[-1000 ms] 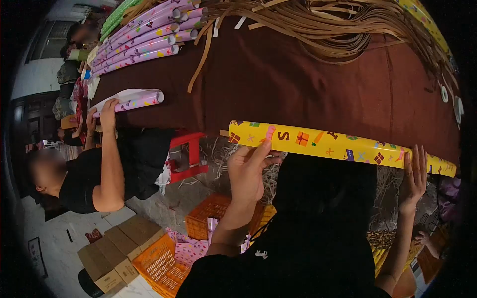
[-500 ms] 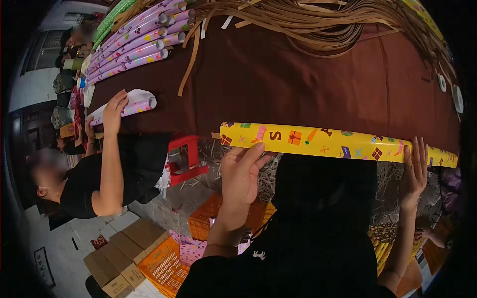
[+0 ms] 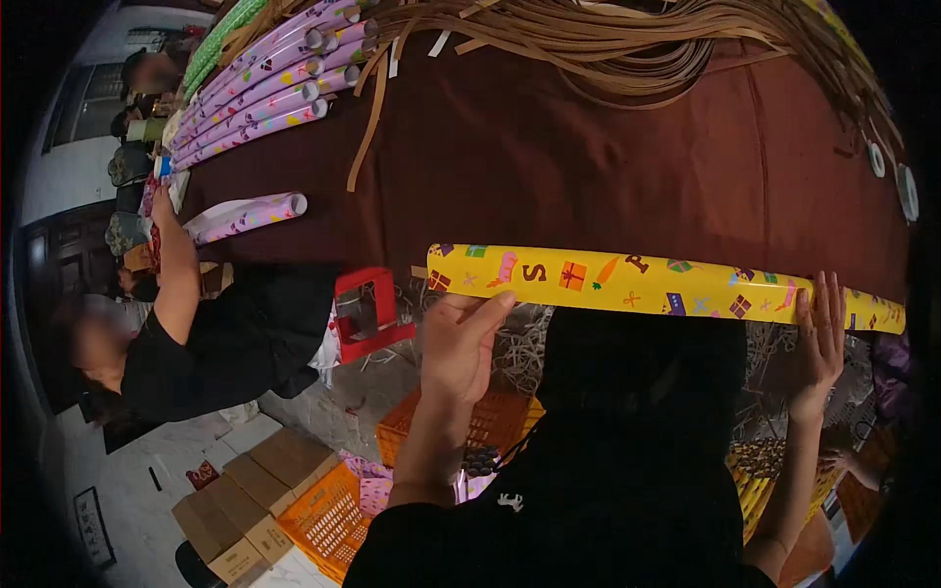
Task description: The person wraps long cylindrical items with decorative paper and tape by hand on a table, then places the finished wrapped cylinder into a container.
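1. The left hand (image 3: 456, 348) touched the yellow roll (image 3: 657, 286) toward its left end; whether clasping, I cannot tell.
2. The right hand (image 3: 819, 355) laid straight fingers across its right part.
3. It ran left-to-right along the near edge of the table (image 3: 510, 176).

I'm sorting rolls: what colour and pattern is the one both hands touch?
The roll is yellow, with printed gifts and letters; see the head view.

Short-sleeved top (image 3: 627, 490): black, plain, dark cloth down the whole front
Chest emblem (image 3: 510, 502): small, white, shaped like a four-legged animal, on the wearer's left
Cord (image 3: 512, 453): thin, dark, at the left edge of the front
Left hand (image 3: 463, 343): bare
Right hand (image 3: 819, 343): bare
Forearms (image 3: 796, 465): uncovered below black sleeves
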The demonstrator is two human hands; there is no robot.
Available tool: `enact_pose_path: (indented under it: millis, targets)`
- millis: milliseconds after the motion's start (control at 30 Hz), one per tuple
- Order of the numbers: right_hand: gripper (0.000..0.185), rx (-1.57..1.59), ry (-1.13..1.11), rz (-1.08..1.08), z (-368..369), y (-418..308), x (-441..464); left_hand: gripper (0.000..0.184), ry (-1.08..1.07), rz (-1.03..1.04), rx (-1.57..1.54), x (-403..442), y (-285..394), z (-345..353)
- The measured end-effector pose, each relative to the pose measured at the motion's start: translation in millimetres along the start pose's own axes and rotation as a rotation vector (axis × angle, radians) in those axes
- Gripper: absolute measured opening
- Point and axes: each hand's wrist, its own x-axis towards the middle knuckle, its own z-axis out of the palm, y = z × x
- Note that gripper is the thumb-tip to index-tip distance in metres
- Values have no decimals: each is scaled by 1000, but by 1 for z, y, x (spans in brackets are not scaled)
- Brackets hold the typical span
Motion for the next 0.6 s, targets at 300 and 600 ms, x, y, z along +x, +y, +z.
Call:
enact_pose_path:
  millis: [300, 600]
  targets:
    - [41, 26, -8, -2, 0, 1, -1, 27, 47, -19, 146, -3, 5, 2]
    - [43, 31, -38, -4, -4, 0, 2, 19, 26, -241, 59, -3, 9, -10]
